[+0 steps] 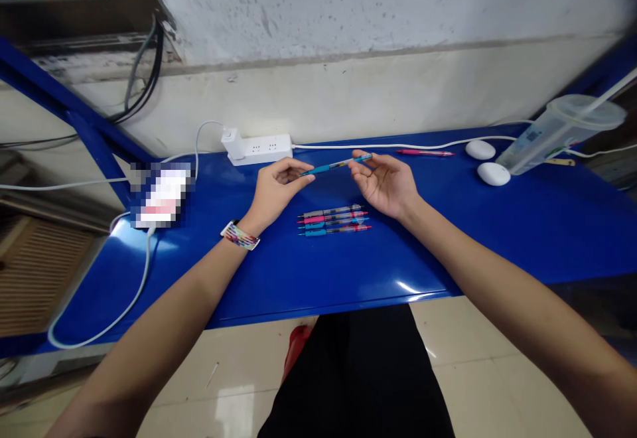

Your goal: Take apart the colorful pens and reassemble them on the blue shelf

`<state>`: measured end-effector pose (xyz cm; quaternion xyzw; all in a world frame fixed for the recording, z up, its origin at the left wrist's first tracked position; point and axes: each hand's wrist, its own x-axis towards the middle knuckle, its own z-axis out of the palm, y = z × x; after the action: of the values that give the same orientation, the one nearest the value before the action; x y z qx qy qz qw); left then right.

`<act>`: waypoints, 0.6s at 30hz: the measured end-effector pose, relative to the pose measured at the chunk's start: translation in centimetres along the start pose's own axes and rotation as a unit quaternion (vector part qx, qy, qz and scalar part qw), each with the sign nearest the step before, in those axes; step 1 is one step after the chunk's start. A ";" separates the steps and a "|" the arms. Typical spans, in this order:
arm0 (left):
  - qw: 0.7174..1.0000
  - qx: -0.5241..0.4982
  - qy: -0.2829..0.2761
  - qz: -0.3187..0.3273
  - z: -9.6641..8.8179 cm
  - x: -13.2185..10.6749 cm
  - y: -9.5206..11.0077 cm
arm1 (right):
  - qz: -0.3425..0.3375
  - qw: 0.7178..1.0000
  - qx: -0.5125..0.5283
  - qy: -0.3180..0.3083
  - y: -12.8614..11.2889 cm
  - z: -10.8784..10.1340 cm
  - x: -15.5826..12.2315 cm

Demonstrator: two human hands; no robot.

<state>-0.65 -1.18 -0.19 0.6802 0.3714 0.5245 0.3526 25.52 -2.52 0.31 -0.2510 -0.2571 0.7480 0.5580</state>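
Note:
Both of my hands hold one blue pen (pixel 334 165) level above the blue table (pixel 522 225). My left hand (pixel 275 189) pinches its blue grip end, and my right hand (pixel 385 182) pinches the other end. Below the hands, several pens (pixel 333 219) lie side by side in a neat row on the table, in grey, pink and blue. One more pink pen (pixel 424 152) lies apart at the back, to the right of my right hand.
A white power strip (pixel 259 148) with a plug and white cables sits at the back. A phone (pixel 160 196) lies at the left on a charging cable. Two white round objects (pixel 486 162) and a tilted plastic cup (pixel 557 134) with a straw stand at the right.

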 end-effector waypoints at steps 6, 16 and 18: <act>1.000 -0.005 -0.003 -0.004 0.0 0.0 0.2 | -0.004 0.999 0.021 -0.023 0.1 -0.4 0.2; 1.000 -0.010 0.002 -0.013 0.0 0.0 -0.1 | -0.002 1.000 0.017 0.013 -0.2 0.6 -0.4; 1.000 -0.012 0.001 -0.013 0.1 0.0 -0.1 | -0.004 1.000 0.010 0.018 -0.2 0.6 -0.4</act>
<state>-0.59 -1.12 -0.30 0.6704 0.3739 0.5254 0.3669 25.40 -2.92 0.93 -0.2575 -0.2410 0.7437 0.5678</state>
